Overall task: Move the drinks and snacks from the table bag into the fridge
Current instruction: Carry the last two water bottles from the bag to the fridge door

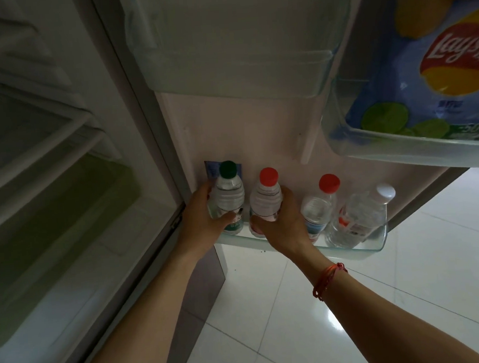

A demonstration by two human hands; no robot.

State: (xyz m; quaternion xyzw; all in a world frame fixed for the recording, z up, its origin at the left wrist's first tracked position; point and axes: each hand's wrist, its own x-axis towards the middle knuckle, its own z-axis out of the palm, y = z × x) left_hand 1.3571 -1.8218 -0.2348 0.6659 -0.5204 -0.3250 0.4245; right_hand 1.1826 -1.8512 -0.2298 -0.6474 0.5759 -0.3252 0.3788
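Note:
Several water bottles stand in the lowest door shelf of the open fridge. My left hand grips the green-capped bottle at the shelf's left end. My right hand grips the red-capped bottle beside it. Further right stand another red-capped bottle and a white-capped bottle, which leans to the right. A blue bag of crisps fills the door shelf above on the right.
The fridge interior with bare glass shelves and a greenish drawer lies to the left. An upper door shelf of clear plastic hangs over the bottles. White floor tiles spread below the door.

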